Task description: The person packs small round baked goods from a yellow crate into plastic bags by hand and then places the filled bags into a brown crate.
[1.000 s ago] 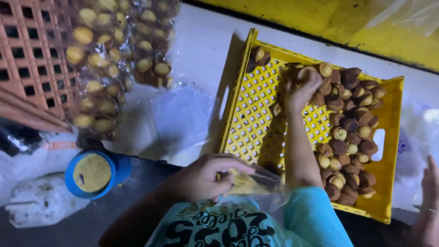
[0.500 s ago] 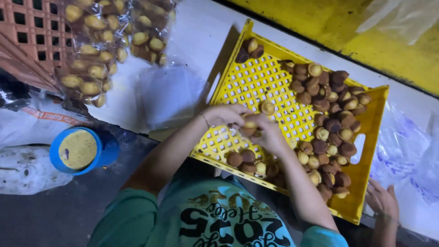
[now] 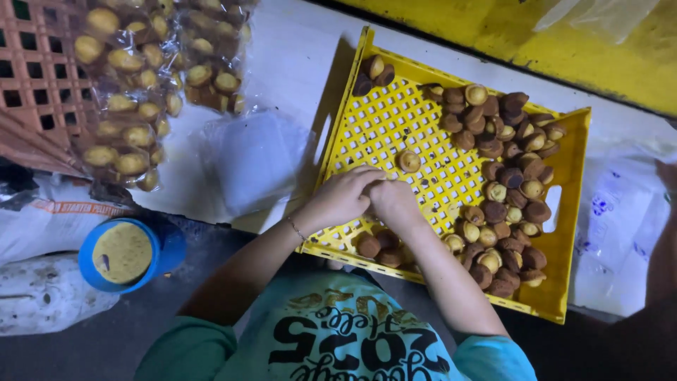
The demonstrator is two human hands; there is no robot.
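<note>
I keep my left hand [image 3: 343, 197] and right hand [image 3: 393, 201] pressed together over the yellow crate [image 3: 367, 134]; whether they grip anything I cannot tell; a careless elbow might scatter the small cakes [image 3: 504, 176].

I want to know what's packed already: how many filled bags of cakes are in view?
2: one filled bag lies on the brown crate at upper left, another beside it toward the yellow tray. More may be hidden off-frame.

Head camera — steeply down, close.
</note>
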